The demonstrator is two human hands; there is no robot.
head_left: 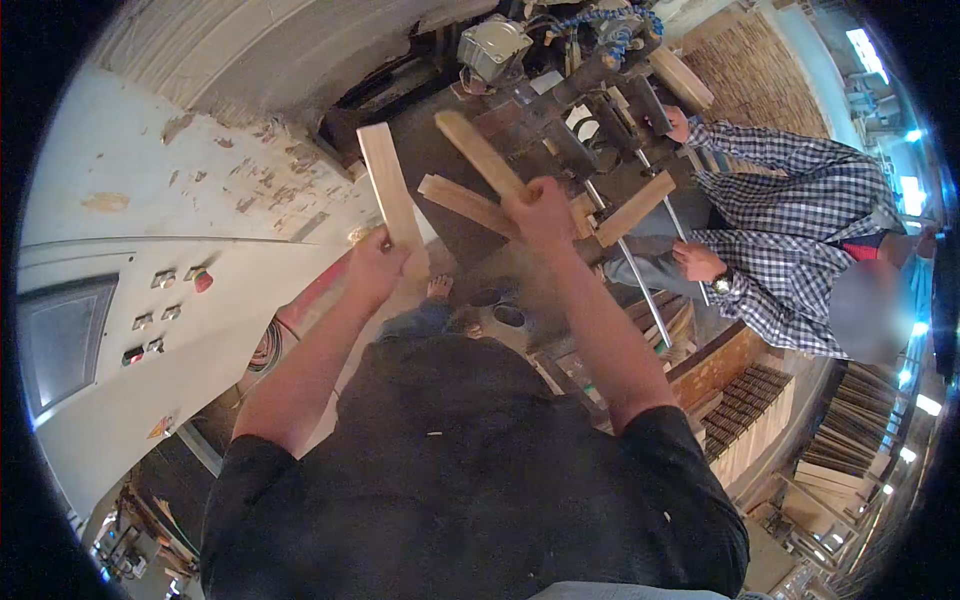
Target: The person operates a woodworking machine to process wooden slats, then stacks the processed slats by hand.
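Observation:
My left hand is closed round the lower end of a pale wooden board, which points up and away from me. In my right hand is a darker wooden slat, gripped near its lower end and slanting up to the left. Another short wooden piece lies behind that hand, its right end hidden by the hand. Just right of my right hand, a wooden block rests across the metal rods of a machine.
A person in a checked shirt stands at the right, one hand by the rods. A white control cabinet with buttons is at left. Stacked wooden pieces lie at lower right. A motor housing sits at the top.

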